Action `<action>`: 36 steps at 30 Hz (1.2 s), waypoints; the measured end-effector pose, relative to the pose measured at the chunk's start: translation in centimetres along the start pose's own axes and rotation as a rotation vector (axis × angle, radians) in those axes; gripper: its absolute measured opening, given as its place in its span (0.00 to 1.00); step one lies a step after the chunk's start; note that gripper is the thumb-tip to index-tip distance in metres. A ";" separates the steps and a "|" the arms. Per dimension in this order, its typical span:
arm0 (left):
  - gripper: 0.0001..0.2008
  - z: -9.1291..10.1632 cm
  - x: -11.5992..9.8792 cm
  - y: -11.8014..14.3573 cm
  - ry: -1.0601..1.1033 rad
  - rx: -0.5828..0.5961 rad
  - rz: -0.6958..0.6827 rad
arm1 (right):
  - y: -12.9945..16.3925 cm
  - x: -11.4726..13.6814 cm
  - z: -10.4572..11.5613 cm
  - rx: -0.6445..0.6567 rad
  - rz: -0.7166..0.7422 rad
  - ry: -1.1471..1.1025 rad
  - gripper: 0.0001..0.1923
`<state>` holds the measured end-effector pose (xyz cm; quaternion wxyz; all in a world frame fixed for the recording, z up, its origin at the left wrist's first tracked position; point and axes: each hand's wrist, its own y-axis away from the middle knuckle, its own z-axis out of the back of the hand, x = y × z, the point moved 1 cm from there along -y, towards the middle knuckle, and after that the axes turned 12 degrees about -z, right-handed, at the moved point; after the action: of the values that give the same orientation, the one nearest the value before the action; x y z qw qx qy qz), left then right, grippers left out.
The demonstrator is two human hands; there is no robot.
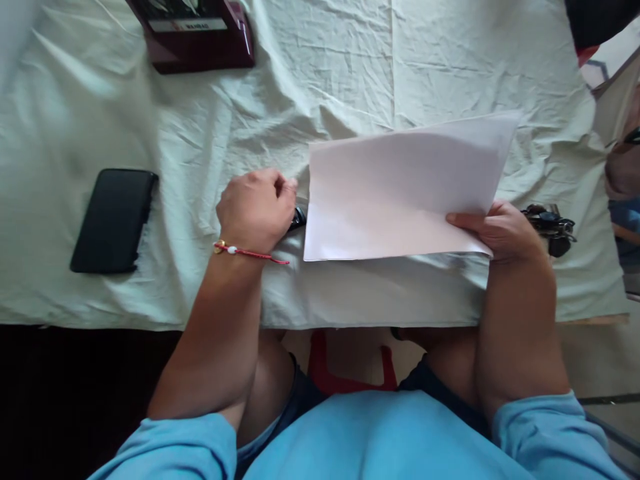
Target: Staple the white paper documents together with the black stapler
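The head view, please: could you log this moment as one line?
right hand: holds paper sheet | left hand: fist on cloth | phone: left

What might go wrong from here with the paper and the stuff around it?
1. The right hand pinches the white paper at one corner only, so it may sag or crease.
2. The left hand is closed on a small dark object beside the paper's edge; it could snag the sheet.
3. The keys lie by the right hand and may get knocked.
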<state>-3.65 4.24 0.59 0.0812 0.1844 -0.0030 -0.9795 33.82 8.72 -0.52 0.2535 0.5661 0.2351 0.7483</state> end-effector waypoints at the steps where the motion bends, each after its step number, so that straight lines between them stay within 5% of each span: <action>1: 0.17 0.2 0.0 0.0 -0.033 0.027 0.036 | -0.1 -0.1 -0.1 -0.004 -0.001 -0.001 0.24; 7: 0.20 0.5 -0.1 -0.2 -0.036 0.135 0.010 | 0.0 0.0 -0.9 0.016 0.035 -0.005 0.20; 18: 0.16 -1.8 0.6 0.5 0.066 0.054 -0.258 | 0.3 0.2 -1.3 0.018 0.039 -0.031 0.22; 30: 0.15 -0.6 -1.6 1.0 -0.075 0.313 -0.271 | 0.0 0.2 -1.2 -0.009 0.044 -0.044 0.23; 36: 0.13 -0.7 -1.9 1.2 -0.039 0.340 -0.282 | -0.3 0.3 -1.2 -0.022 0.041 -0.051 0.24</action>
<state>-1.42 3.37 0.66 -0.0889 0.1750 -0.1437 -0.9700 32.65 9.04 -0.78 0.2500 0.5870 0.2087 0.7412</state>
